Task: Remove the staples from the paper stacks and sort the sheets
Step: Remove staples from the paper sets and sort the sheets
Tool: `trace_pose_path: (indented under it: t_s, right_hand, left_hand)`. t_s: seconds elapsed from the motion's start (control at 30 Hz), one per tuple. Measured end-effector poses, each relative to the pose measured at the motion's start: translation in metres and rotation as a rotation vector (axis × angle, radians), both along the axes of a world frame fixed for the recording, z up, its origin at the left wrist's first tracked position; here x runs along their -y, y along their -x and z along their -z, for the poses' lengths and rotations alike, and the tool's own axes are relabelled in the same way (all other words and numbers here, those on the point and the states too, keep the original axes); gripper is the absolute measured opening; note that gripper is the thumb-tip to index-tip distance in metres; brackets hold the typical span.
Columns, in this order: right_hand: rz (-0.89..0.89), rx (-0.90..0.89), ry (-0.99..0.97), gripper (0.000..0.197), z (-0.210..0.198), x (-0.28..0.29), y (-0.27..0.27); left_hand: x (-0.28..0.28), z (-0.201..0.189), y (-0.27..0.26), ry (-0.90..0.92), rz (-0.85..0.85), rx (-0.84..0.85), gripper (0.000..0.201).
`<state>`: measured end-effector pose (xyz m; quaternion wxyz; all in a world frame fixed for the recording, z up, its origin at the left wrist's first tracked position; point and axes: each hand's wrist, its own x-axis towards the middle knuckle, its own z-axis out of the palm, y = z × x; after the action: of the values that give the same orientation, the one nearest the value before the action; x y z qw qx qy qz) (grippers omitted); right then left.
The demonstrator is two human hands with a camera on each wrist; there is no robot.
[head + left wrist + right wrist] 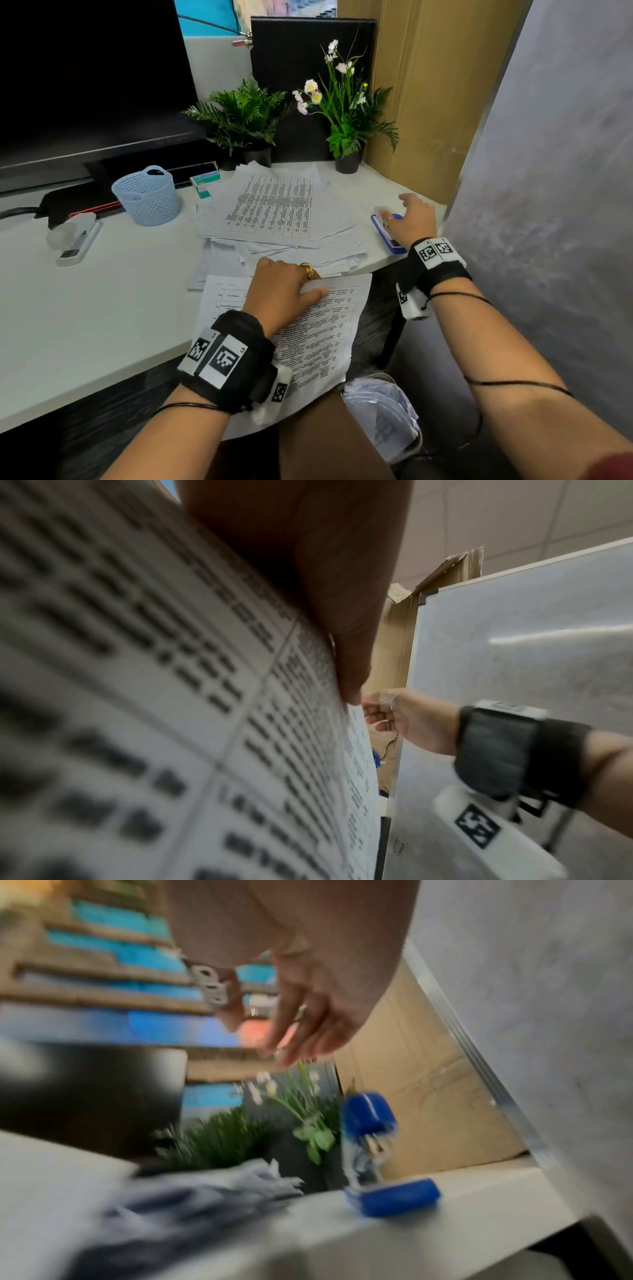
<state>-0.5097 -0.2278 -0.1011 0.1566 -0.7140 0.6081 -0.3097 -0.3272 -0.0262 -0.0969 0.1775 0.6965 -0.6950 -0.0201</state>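
My left hand [286, 291] grips a printed paper stack [318, 335] that hangs over the table's front edge; in the left wrist view its thumb [325, 588] lies flat on the printed sheet [171, 696]. My right hand [407, 216] reaches to the table's right corner, fingers relaxed and spread just above a blue stapler-like tool [378, 224]. In the blurred right wrist view the fingers [291, 1042] hang clear above that blue tool [394, 1196], whose upper arm stands raised. A loose pile of printed sheets [274, 209] lies spread in the middle of the table.
At the left are a white stapler [75, 240], a light-blue mesh basket [147, 195] and a small staple box [203, 186]. Two potted plants [346, 113] and a monitor [85, 85] stand behind. A whiteboard [548, 171] walls the right. A bin of crumpled paper [380, 411] sits below the table.
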Motion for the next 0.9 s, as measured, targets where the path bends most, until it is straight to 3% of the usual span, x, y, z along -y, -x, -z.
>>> trace_pose_path:
  t_s: [0.07, 0.1, 0.17, 0.23, 0.3, 0.4, 0.53, 0.7, 0.83, 0.9]
  right_hand:
    - [-0.173, 0.139, 0.167, 0.03, -0.009, -0.025, 0.002]
    - [-0.306, 0.209, 0.138, 0.021, -0.013, -0.041, 0.005]
    - [-0.565, 0.189, -0.094, 0.02, -0.018, -0.073, 0.01]
    - [-0.699, 0.055, -0.241, 0.029, -0.012, -0.092, 0.013]
    - [-0.673, 0.095, -0.226, 0.024, -0.001, -0.102, 0.015]
    - [-0.583, 0.299, -0.132, 0.023, 0.006, -0.114, 0.017]
    - [-0.669, 0.479, 0.109, 0.029, 0.009, -0.126, 0.021]
    - [-0.671, 0.521, 0.237, 0.033, 0.013, -0.137, 0.033]
    - [-0.656, 0.506, 0.27, 0.026, 0.009, -0.143, 0.04]
    - [-0.631, 0.473, 0.261, 0.035, 0.006, -0.147, 0.045]
  left_hand:
    - [0.001, 0.001, -0.002, 0.068, 0.004, -0.071, 0.033]
    - [0.002, 0.001, -0.004, 0.104, 0.007, -0.114, 0.032]
    - [0.003, 0.001, -0.007, 0.148, 0.012, -0.172, 0.031]
    - [0.005, 0.0, -0.011, 0.15, 0.023, -0.193, 0.03]
    - [0.004, -0.001, -0.014, 0.164, 0.047, -0.208, 0.028]
    - [0.002, -0.003, -0.016, 0.206, 0.093, -0.209, 0.017]
    - [-0.007, 0.003, -0.016, 0.361, 0.264, -0.149, 0.006]
    - [-0.017, 0.009, -0.005, 0.678, 0.321, -0.156, 0.052]
    - [-0.019, 0.017, 0.002, 0.727, 0.323, -0.185, 0.051]
    - [-0.017, 0.022, 0.004, 0.752, 0.335, -0.204, 0.043]
